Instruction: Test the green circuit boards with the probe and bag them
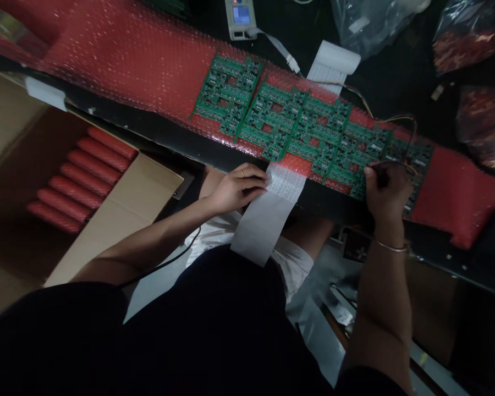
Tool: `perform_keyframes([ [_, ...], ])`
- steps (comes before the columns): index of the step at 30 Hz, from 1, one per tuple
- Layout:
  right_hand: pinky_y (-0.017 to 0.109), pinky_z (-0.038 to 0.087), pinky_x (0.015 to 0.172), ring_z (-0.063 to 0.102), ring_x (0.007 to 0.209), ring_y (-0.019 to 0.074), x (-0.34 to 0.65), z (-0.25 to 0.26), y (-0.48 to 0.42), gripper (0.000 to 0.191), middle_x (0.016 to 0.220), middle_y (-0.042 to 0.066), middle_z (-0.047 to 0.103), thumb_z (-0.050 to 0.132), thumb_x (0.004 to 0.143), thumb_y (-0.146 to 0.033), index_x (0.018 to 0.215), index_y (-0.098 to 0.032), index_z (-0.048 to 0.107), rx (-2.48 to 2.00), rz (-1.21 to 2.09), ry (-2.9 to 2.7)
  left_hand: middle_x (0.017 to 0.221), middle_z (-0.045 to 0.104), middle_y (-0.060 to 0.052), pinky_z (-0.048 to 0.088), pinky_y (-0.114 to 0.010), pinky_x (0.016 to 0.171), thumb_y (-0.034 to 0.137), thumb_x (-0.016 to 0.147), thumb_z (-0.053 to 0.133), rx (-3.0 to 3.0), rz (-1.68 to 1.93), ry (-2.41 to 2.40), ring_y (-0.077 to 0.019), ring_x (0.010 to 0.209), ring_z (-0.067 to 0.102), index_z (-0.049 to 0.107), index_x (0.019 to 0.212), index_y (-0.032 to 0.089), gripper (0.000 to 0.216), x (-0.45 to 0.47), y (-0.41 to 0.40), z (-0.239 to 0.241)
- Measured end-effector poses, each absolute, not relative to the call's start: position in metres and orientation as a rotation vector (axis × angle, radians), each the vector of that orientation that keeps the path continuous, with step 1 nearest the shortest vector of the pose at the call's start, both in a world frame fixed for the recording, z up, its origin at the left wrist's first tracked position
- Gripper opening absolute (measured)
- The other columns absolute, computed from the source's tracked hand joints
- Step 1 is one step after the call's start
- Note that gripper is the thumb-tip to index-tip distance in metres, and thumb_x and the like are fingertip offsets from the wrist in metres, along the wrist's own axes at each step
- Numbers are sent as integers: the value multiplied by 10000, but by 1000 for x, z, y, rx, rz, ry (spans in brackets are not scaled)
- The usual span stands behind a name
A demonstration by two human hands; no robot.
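My left hand [244,187] is at the table's front edge, its thumb and fingers closed on the side of a white label strip [266,212]. The strip's upper part carries rows of small printed labels, and its lower end hangs over my lap. My right hand [390,190] is over the right end of a row of green circuit boards [292,121], fingers curled around thin coloured wires [410,129]. The wire ends are hidden beneath the fingers. The boards lie side by side on red bubble wrap [148,71].
A small tester with a lit screen [241,16] stands at the back, its cable [278,47] running toward the boards. Behind them lies a label roll [334,60]. Clear bags [371,25] are at the back right. An open carton [119,203] at left holds several red wrapped rolls [82,181].
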State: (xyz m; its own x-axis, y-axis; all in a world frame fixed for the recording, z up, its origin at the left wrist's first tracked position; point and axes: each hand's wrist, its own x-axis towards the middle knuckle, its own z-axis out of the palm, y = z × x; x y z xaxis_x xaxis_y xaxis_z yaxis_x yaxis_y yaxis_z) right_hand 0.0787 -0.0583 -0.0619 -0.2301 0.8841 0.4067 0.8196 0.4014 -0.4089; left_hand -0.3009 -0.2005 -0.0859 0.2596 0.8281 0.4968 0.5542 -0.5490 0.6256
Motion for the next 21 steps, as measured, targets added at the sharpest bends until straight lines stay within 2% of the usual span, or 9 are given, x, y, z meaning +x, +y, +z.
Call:
perform_keyframes([
  [3,480,557,879,676,914,295,80,-64,-58,340,912,103,723,576,998,-571,891,-258,652,-1447,155,-2070,1160,807,-112,610,-397,969,299,1019,722,2226,1218,1279,-214,1078,748,789,1111,196,154,-300,-202,-86],
  [8,466,540,877,669,904,291,78,-63,-59,302,890,104,710,590,990,-534,905,-250,652,-1433,188,-2051,1412,739,-118,547,-497,1138,320,1040,688,2421,999,1373,-281,1404,637,724,1351,239,324,-302,-214,-97],
  [12,461,526,856,676,895,306,74,-56,-62,258,884,127,739,603,957,-490,891,-247,660,-1418,192,-2038,1469,708,-100,506,-528,1197,296,1056,651,2452,889,1375,-274,1499,566,675,1426,273,371,-305,-223,-107],
  [16,450,510,824,664,875,302,72,-53,-64,261,873,139,742,603,943,-504,850,-262,634,-1425,186,-2033,1417,741,-97,530,-513,1167,332,1064,650,2443,932,1379,-261,1474,593,700,1372,264,320,-305,-224,-108],
  [21,437,489,783,661,832,290,73,-54,-63,301,866,135,741,598,953,-540,843,-261,632,-1391,188,-2032,1264,808,-84,563,-504,1100,401,1049,675,2295,953,1487,-263,1329,698,778,1173,254,218,-302,-219,-103],
])
